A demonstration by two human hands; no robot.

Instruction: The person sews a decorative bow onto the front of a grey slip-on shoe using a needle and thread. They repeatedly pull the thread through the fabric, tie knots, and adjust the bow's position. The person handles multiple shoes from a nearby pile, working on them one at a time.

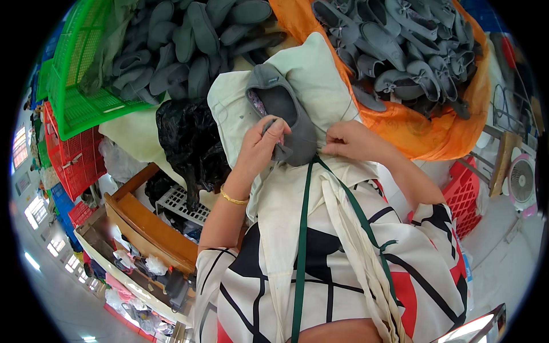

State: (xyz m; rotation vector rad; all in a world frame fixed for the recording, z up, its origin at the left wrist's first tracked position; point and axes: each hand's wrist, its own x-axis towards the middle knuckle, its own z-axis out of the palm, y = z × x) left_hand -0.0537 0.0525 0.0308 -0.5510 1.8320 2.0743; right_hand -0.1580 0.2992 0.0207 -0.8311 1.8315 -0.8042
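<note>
1. Gripping the grey shoe (301,123) near its toe, the left hand (257,143) has thumb and fingers closed over the edge beside the bow (283,152).
2. The shoe lies on a pale cushion (229,97) in front of the person's body, its heel pointing away and its toe toward the apron (274,228).
3. The right hand (350,140) is apart from the left, just beside the shoe's other side, with fingertips drawn together. A thin thread seems to run from the shoe toward it; whether it pinches a needle, I cannot tell.
4. Already done on this shoe, as far as shows: upper and sole are joined and the bow is in place. The thread suggests some stitching remains.
5. Bows show on several shoes in the orange bag (469,128), so these look further along. The left-hand pile (197,34) shows mostly soles and plain uppers, perhaps awaiting work; which pile is finished is uncertain.
</note>
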